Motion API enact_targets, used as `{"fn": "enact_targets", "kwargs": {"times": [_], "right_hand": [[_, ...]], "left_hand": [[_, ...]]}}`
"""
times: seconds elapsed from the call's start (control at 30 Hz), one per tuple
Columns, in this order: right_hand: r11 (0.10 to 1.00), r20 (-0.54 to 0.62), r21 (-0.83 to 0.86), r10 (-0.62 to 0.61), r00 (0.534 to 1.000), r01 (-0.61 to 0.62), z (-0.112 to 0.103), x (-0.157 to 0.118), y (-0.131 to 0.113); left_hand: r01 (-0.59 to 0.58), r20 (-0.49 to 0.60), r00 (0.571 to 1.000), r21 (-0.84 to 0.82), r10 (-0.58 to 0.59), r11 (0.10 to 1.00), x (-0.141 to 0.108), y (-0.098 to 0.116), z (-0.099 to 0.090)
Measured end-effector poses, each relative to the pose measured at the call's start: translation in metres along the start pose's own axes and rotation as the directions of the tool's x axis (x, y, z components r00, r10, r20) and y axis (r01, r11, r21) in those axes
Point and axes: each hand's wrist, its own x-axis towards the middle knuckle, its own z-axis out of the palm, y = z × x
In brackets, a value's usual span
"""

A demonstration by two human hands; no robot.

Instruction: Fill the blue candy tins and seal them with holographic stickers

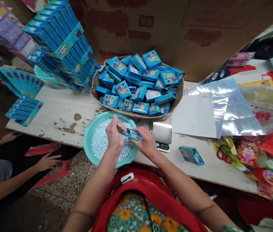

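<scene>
Over the teal basin (87, 141) of small pale candies (100, 138), my right hand (146, 141) holds a small blue box (134, 134) by its right end. Meanwhile my left hand (115, 134) is closed at the box's left end, its fingers bunched together; whatever is between them is too small to make out. Behind the basin sits a cardboard tray (136, 115) heaped with blue boxes (123, 89). A small scale (162, 132) stands right of my right hand, and another blue box (191, 155) lies farther right on the table.
Tall stacks of blue cartons (66, 48) rise at the back left. White sheets (194, 114), shiny film (235, 109), red scissors (222, 156) and plastic packaging (247, 151) cover the right side. A person's hand (47, 161) rests at left, below the table edge. A large cardboard box (170, 38) stands behind.
</scene>
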Motion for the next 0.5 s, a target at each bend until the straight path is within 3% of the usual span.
{"fn": "enact_targets", "kwargs": {"times": [0.2,0.5], "right_hand": [[0.999,0.046,-0.049,-0.004,0.999,0.006,0.022,0.015,-0.011],[0.999,0.079,-0.023,0.039,0.996,-0.038,0.028,0.024,-0.016]], "left_hand": [[-0.202,-0.005,0.978,0.181,0.206,0.963,0.006,0.002,-0.011],[-0.099,-0.053,0.993,0.133,0.106,0.986,0.016,0.015,-0.017]]}}
